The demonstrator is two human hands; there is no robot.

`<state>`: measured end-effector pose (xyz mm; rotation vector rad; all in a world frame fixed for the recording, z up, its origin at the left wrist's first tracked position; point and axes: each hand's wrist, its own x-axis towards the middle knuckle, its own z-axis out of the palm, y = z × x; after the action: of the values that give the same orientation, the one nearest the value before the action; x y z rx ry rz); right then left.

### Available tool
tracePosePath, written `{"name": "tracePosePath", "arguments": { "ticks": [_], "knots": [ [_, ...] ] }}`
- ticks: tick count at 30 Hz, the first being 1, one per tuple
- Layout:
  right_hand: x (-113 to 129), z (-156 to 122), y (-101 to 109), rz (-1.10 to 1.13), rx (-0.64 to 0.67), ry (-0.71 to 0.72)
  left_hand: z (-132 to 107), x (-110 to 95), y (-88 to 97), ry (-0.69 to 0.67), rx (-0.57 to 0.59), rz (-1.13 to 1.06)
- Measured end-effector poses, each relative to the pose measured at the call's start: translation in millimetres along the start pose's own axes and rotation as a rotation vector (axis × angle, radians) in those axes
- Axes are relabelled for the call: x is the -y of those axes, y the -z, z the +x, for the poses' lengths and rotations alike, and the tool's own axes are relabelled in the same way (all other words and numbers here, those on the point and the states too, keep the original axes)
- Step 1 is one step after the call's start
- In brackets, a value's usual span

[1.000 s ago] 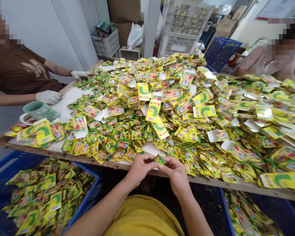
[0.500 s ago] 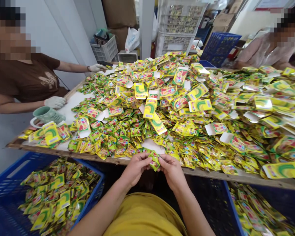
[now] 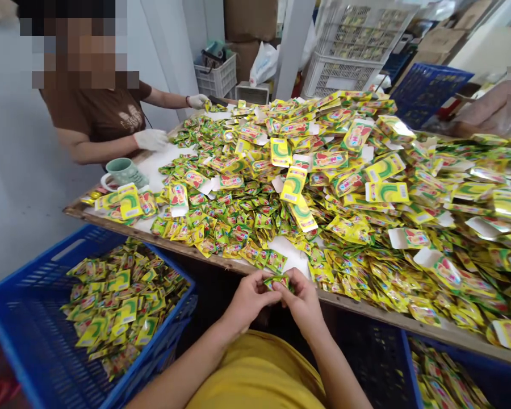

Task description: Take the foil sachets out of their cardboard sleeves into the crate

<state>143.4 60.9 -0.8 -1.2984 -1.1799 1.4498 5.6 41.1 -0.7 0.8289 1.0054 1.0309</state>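
Between my two hands, just off the table's front edge, is a small green and yellow candy packet [image 3: 276, 282]. My left hand [image 3: 252, 298] pinches its left side, and my right hand [image 3: 300, 298] pinches its right side, thumbs on top. Part of the packet is hidden by my fingers. Beyond them, loose packets [image 3: 255, 255] lie around a bare white patch of the tabletop [image 3: 290, 254]. Printed yellow card boxes [image 3: 294, 183], several with flaps open, are heaped over the packets farther back.
A blue crate [image 3: 12, 309] with packets and boxes stands at the lower left, another blue crate [image 3: 411, 372] at the lower right. A green mug [image 3: 125, 172] is on the table's left end. A co-worker's gloved hand [image 3: 151, 140] rests nearby; another person sits far right.
The view has swung left, so the scene shifts right. My fingers have closed further over the packet, which now lies flatter. The co-worker's far gloved hand now reaches packets at the table's back edge.
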Motion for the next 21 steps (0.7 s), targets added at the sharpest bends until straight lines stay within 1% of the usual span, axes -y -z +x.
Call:
{"name": "tracePosePath", "arguments": {
  "ticks": [1, 3, 4, 5, 6, 8, 9, 10, 11, 13, 14, 16, 19, 21],
  "knots": [
    [1.3, 0.4, -3.0, 0.021, 0.08, -0.049, -1.8, -0.8, 5.6, -0.005, -0.015, 0.003],
    [4.9, 2.4, -6.6, 0.03, 0.234, -0.151, -2.3, -4.6, 20.3, -0.032, 0.006, 0.101],
    [6.7, 4.1, -7.1, 0.019, 0.275, -0.183, -0.4, -7.2, 28.3, -0.061, 0.018, 0.186],
    [8.2, 6.4, -7.0, 0.009, 0.279, -0.196, 3.0, -10.2, 36.1, -0.107, 0.0, 0.282],
    [9.4, 9.1, -6.7, 0.012, 0.246, -0.194, 8.2, -13.1, 42.9, -0.169, -0.056, 0.382],
    [11.5, 15.6, -6.5, 0.074, 0.12, -0.169, 23.2, -17.9, 52.6, -0.315, -0.254, 0.607],
    [12.6, 19.3, -7.1, 0.12, 0.057, -0.161, 32.2, -19.3, 55.2, -0.365, -0.353, 0.733],
    [13.9, 23.1, -8.3, 0.165, 0.006, -0.158, 41.4, -20.1, 56.4, -0.386, -0.426, 0.857],
    [15.3, 26.9, -10.0, 0.206, -0.031, -0.162, 50.1, -20.2, 56.8, -0.38, -0.466, 0.966],
    [17.9, 34.5, -14.5, 0.247, -0.07, -0.173, 63.8, -19.6, 56.7, -0.337, -0.479, 1.098],
    [18.9, 38.2, -16.9, 0.25, -0.079, -0.173, 68.2, -19.2, 57.1, -0.318, -0.48, 1.107],
    [19.5, 45.6, -21.2, 0.242, -0.073, -0.17, 72.1, -18.8, 60.0, -0.288, -0.477, 1.04],
    [18.1, 56.6, -26.3, 0.237, -0.08, -0.14, 70.4, -19.9, 66.1, -0.261, -0.415, 0.953],
    [17.5, 62.8, -29.2, 0.239, -0.109, -0.106, 68.2, -20.7, 67.1, -0.266, -0.348, 1.017]
  ]
}}
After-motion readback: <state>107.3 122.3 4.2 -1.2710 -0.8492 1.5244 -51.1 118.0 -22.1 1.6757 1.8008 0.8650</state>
